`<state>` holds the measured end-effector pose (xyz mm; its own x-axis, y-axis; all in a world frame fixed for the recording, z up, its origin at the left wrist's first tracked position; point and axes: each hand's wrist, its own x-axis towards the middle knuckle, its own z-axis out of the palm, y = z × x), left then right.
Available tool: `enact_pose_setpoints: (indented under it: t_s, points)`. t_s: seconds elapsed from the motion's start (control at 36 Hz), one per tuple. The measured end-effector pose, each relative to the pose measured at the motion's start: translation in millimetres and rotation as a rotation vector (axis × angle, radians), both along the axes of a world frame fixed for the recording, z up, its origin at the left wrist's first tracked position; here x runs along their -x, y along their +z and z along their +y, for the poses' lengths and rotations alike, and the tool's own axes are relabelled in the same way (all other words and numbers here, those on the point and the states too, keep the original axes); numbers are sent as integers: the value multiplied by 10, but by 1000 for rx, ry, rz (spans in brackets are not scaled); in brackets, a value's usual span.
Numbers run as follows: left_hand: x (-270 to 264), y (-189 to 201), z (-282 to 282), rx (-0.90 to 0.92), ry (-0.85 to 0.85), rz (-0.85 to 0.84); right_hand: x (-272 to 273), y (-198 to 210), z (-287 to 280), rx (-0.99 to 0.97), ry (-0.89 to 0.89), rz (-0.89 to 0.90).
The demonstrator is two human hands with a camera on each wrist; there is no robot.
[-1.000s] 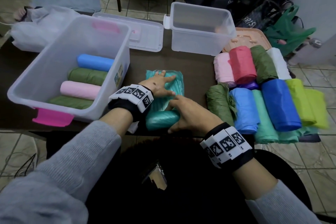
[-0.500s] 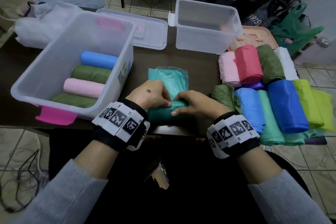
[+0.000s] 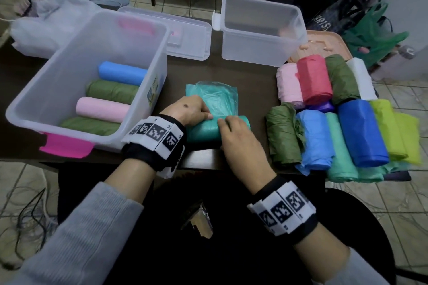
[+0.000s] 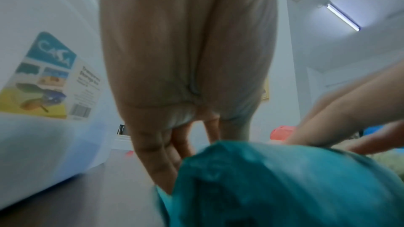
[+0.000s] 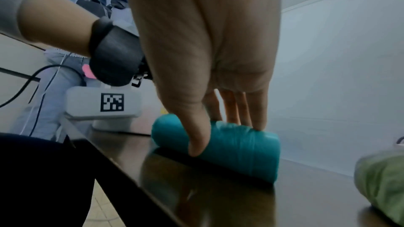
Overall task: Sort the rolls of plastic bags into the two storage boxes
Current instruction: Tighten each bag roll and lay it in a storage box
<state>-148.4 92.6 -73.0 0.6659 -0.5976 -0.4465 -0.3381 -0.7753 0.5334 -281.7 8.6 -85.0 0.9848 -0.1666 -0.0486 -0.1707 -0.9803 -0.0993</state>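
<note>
A teal roll [image 3: 203, 132] of plastic bags lies near the table's front edge, its loose end [image 3: 213, 97] spread flat behind it. My left hand [image 3: 196, 114] curls over the roll's left part. My right hand [image 3: 231, 127] grips its right part, thumb [image 5: 196, 137] on the near side of the teal roll [image 5: 240, 149] and fingers over the top. The large clear box [image 3: 165, 58] at left holds a blue roll [image 3: 122, 73], a pink roll [image 3: 102, 109] and two green ones. The small clear box [image 3: 259, 53] stands at the back.
Several coloured rolls lie piled at the right, among them a dark blue roll [image 3: 361, 132] and a green roll [image 3: 282, 136] nearest my right hand. A clear lid [image 3: 185, 39] lies between the boxes. The table's front edge [image 3: 201, 159] runs just below the teal roll.
My left hand has left the flat loose end and come back onto the teal roll beside my right hand. Both hands now hold the roll.
</note>
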Motion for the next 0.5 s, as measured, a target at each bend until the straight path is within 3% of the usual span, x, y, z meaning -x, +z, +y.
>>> enact_pose_setpoints:
  t_s: [0.17,0.28,0.5]
  points:
    - [19,23,0,148,82,-213,-158,-5,29,75,-25,25]
    - [62,84,30,147,42,-184,-306,112,-37,96,88,133]
    - [76,113,88,66,-40,-149,-673,270,-220,48,93,335]
